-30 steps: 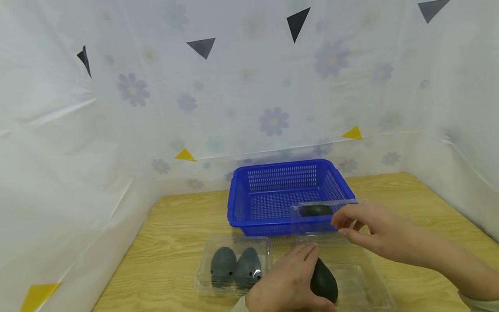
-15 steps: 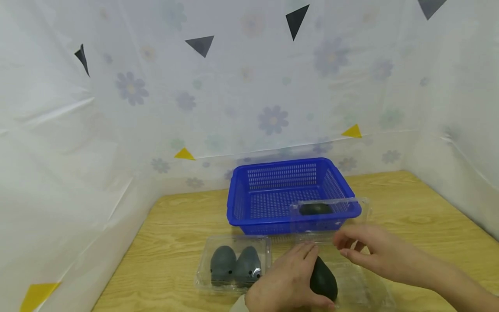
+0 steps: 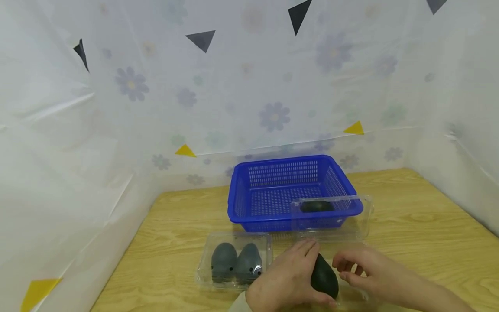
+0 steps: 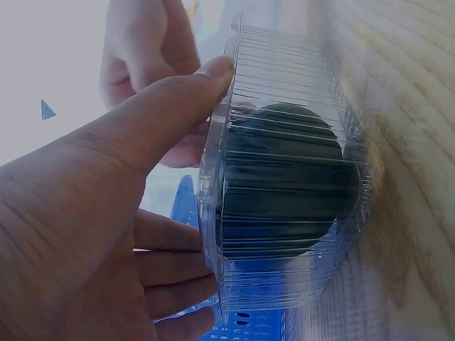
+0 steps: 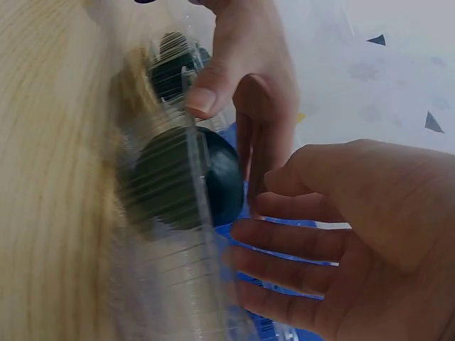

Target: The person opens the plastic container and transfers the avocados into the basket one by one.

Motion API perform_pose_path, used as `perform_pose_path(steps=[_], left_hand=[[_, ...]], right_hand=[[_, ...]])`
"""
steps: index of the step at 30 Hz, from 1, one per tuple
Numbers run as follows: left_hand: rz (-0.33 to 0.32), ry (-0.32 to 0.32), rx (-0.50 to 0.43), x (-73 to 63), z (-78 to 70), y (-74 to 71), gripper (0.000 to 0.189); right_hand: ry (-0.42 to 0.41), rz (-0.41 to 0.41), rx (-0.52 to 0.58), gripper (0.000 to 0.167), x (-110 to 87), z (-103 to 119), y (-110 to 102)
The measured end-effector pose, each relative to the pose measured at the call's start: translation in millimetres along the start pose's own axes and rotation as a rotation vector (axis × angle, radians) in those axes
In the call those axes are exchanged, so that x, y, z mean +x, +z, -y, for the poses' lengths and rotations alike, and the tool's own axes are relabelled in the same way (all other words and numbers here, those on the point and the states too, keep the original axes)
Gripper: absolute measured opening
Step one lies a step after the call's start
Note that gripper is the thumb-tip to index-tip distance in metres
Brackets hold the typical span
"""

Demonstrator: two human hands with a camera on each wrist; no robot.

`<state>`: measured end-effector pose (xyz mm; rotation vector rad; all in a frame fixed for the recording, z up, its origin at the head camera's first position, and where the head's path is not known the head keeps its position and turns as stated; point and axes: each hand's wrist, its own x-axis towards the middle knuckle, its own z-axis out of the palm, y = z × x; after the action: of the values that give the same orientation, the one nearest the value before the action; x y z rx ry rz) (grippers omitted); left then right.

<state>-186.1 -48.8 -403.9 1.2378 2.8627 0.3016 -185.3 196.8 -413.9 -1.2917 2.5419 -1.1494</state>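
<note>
My left hand [image 3: 286, 277] holds a clear plastic clamshell container [image 4: 284, 64] across its rim, thumb on one edge and fingers at the other. A dark green avocado [image 3: 324, 277] sits in the tray beside that hand. The container's lid [image 3: 360, 225] stands raised behind, with a dark avocado shape mirrored in it. Over the tray's right part, my right hand [image 3: 368, 275] hovers with loosely bent fingers and holds nothing. Its fingertips are close to the rim in the right wrist view. The left palm hides part of the tray.
A second clamshell box [image 3: 202, 275], closed, stands to the left with two dark avocados [image 3: 223, 260] inside. Behind both boxes is a blue plastic basket [image 3: 253, 224], overlapped by the raised lid. White flowered sheeting [image 3: 230, 99] encloses the wooden table [image 3: 175, 234] at the back and sides.
My right hand has come down from the raised lid to the tray, toward the avocado. The left hand has stayed in place on the container.
</note>
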Motion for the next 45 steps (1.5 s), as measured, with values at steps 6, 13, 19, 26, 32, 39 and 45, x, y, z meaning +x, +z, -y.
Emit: perform_pose_path(steps=[6, 13, 19, 26, 32, 39, 45], left_hand=[[0.023, -0.013, 0.008, 1.5, -0.7, -1.6, 0.103], [-0.014, 0.027, 0.035, -0.2, 0.3, -1.2, 0.1], [-0.01, 0.022, 0.022, -0.9, 0.6, -1.1, 0.1], [-0.033, 0.047, 0.044, -0.4, 1.0, -1.1, 0.098], [-0.075, 0.069, 0.088, -1.0, -0.1, 0.1, 0.099], [-0.07, 0.08, 0.062, -1.0, 1.6, -0.3, 0.098], [-0.071, 0.086, 0.068, -1.0, 1.2, -1.3, 0.098]], right_hand=[[0.03, 0.028, 0.037, 0.015, -3.3, -7, 11], [0.23, 0.056, 0.158, 0.027, -4.2, -5, 23], [0.308, 0.064, 0.219, 0.034, 1.1, -1, 30], [0.358, 0.073, 0.239, 0.038, 8.5, 3, 33], [0.415, 0.096, 0.304, 0.048, 11.2, 4, 31], [0.419, 0.061, 0.213, 0.054, 16.1, 8, 35], [0.38, 0.04, 0.185, 0.047, 22.5, 7, 37]])
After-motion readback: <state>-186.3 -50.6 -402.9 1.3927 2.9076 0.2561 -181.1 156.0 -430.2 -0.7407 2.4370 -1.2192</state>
